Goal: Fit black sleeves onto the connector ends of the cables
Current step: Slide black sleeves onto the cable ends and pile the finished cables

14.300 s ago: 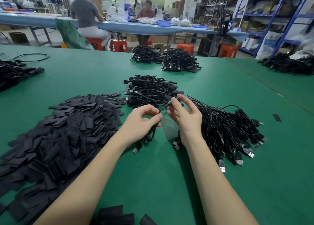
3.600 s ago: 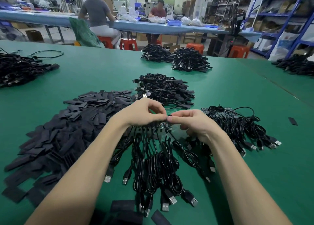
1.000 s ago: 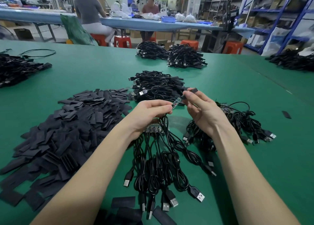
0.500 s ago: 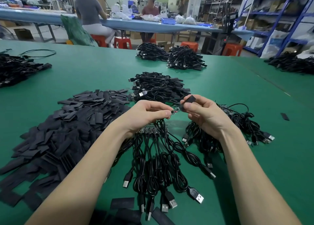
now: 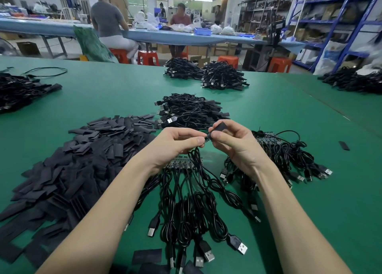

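A worker's right hand (image 5: pixel 237 141) is pinching a black sleeve (image 5: pixel 217 129) between thumb and fingers, its grip closed on the sleeve, while the left hand (image 5: pixel 177 143) is pinching the cable (image 5: pixel 198 160) just behind its small connector end, its grip closed on the cable. The two hands are meeting above the green desk (image 5: pixel 103 96), and the sleeve's mouth is sitting at the connector, which is almost hidden between the fingertips.

The sleeve is looking light, thin and soft, likely to flatten under pressure, so holding it by the edges should be keeping the mouth open. The cable is limp and light; gripping it close to the end is giving the stiffness needed to push in.

To the left, a big heap of loose sleeves (image 5: pixel 78 162) is lying within reach. Below the hands, a fan of cables with plugs (image 5: pixel 237 247) is spreading toward the worker. To the right, another cable bundle (image 5: pixel 289 156) is waiting, and a finished-looking pile (image 5: pixel 190 112) is lying just beyond. Nothing is blocking the hands, though trailing cable loops could be snagging.
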A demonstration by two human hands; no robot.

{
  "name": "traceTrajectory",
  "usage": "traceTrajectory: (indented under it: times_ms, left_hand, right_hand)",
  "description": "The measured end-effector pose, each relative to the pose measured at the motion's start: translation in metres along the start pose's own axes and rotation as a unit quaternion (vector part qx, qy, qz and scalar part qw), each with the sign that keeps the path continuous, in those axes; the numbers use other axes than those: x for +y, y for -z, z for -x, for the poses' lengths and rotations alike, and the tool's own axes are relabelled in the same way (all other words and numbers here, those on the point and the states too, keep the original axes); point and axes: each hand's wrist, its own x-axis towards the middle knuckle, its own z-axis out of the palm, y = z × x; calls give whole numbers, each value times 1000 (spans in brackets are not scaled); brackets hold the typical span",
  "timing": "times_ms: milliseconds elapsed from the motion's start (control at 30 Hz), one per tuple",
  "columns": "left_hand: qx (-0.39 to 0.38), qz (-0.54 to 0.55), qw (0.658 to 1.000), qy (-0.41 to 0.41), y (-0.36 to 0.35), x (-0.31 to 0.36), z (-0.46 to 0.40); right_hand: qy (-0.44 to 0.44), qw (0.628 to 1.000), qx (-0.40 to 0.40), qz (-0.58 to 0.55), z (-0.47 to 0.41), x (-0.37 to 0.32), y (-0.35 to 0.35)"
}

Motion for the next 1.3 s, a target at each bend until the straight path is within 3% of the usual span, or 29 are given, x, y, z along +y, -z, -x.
traceTrajectory:
  times_ms: [433,767,1067,1300]
  left_hand:
    - [107,-77,979,-153,-13,-6,-4]
    - [123,-153,966,-166,-14,-6,-3]
    - [93,-85,979,-161,-18,-1,-2]
    - [93,-90,979,-160,-17,2,-1]
  right_hand:
    - [-30,994,95,-33,-6,-4,4]
    - [-46,996,74,-7,-7,-3,9]
    - [-22,998,46,-26,0,-5,18]
    - [-21,997,61,-52,-2,0,12]
